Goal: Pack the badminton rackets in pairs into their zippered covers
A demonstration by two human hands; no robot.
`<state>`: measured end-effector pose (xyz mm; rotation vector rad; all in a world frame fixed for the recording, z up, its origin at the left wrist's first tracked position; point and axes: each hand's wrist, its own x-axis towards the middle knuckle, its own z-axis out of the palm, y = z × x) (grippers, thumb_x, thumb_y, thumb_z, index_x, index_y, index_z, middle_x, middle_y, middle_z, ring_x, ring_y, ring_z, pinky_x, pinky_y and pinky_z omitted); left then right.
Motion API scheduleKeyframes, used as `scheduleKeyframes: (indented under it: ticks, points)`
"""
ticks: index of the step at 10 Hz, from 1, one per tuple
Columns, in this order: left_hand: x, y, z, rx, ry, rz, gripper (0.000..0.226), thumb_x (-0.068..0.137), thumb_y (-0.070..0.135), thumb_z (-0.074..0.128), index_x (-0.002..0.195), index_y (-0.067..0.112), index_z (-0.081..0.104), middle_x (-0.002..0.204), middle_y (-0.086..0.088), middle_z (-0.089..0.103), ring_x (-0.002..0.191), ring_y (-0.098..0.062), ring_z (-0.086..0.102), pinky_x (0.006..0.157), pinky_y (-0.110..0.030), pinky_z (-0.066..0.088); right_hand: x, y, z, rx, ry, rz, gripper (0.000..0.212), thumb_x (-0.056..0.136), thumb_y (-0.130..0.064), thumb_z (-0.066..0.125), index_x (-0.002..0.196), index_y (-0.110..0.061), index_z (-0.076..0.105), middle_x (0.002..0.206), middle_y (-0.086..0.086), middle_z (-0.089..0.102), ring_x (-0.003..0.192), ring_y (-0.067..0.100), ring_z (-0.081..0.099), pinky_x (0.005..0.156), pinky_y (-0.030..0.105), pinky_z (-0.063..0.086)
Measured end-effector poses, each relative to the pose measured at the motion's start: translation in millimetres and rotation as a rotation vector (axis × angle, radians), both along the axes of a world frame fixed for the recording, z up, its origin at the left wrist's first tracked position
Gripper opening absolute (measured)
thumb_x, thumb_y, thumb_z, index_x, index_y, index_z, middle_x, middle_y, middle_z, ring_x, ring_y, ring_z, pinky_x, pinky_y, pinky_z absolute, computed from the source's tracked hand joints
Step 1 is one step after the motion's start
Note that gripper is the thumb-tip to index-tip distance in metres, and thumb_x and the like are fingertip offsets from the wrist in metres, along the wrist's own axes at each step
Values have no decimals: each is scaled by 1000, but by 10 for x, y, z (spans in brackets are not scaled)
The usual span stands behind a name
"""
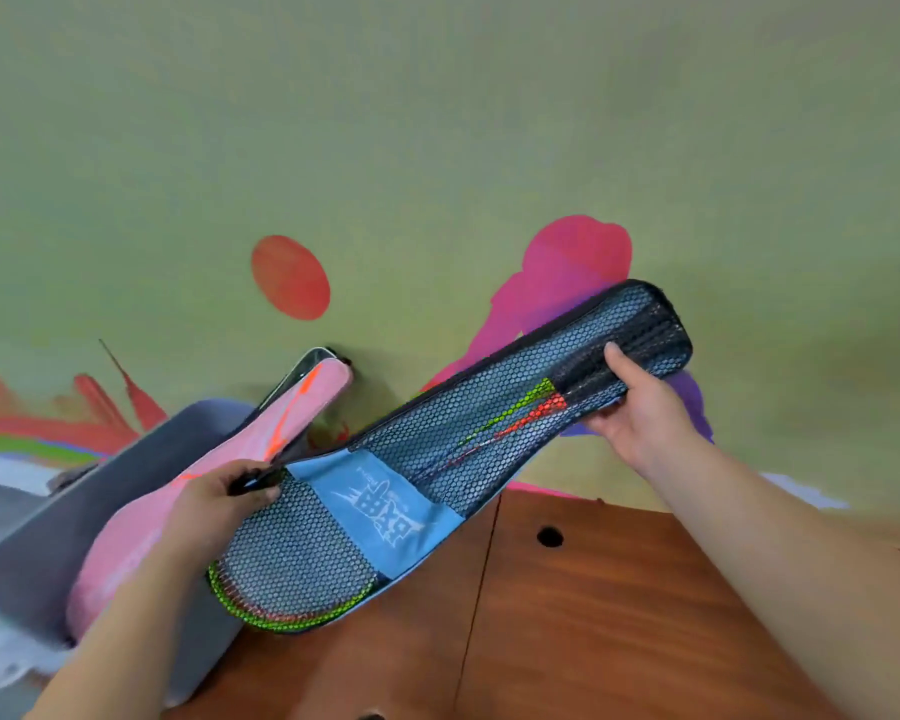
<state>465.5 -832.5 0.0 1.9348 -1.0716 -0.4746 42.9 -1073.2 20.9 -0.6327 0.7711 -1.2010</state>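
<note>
A blue cover with black mesh [396, 491] is held up at a slant above the wooden table [567, 615]. Through the mesh I see rackets with green and red frames [520, 415]; the green rim shows at the cover's low end. My right hand [640, 407] grips the cover's narrow handle end at the upper right, thumb on top. My left hand [219, 498] pinches a small black zipper pull at the cover's left edge. A pink cover [214, 475] lies behind, leaning in a grey bin.
The grey bin [74, 527] stands at the table's left edge with the pink cover sticking out of it. A green wall with red and pink painted shapes [567, 272] rises right behind. The table has a round cable hole [549, 536].
</note>
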Motion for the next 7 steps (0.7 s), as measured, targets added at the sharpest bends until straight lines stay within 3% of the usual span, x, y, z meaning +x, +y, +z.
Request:
scheduleKeyframes:
  ticks: [2,3,4,5,6,7]
  points:
    - [1185,-93,511,-123,-152,215,22,88,9,80,102,23,72,94,-1,72,83,-19,61,71,-28,45,1377,-200,349,-63,-11,56,42,98,-26,76,136,-11,67,125,13,79,107,33,79,74,51,67]
    - [1822,-155,493,-42,-225,305,23,86,13,82,103,26,72,94,-4,70,89,-24,61,73,-33,42,1962,-155,465,-68,30,87,45,95,-28,81,135,-13,66,124,10,78,105,34,79,74,50,68]
    - [2464,-116,202,109,-305,395,17,87,22,81,103,25,76,97,-7,75,86,-28,66,75,-35,51,2590,-64,445,-57,184,207,51,92,-36,83,135,-16,64,123,7,77,104,36,78,83,52,67]
    - [2859,-6,-124,280,-333,464,15,88,14,71,102,19,70,91,-13,73,81,-33,66,71,-36,52,3112,75,344,1,366,469,44,106,-30,66,145,-16,54,133,16,69,116,38,71,93,48,63]
    - [3067,133,-428,420,-326,442,18,80,11,66,94,22,67,93,-13,74,84,-33,68,69,-33,53,3483,196,209,23,395,682,40,112,-23,51,151,-12,50,149,20,60,128,34,67,103,51,56]
    - [3259,183,-666,417,-298,453,12,76,10,65,81,16,73,92,-13,77,88,-34,70,76,-35,57,3670,187,68,28,397,742,45,112,-25,48,154,-9,46,154,13,59,134,31,63,114,57,48]
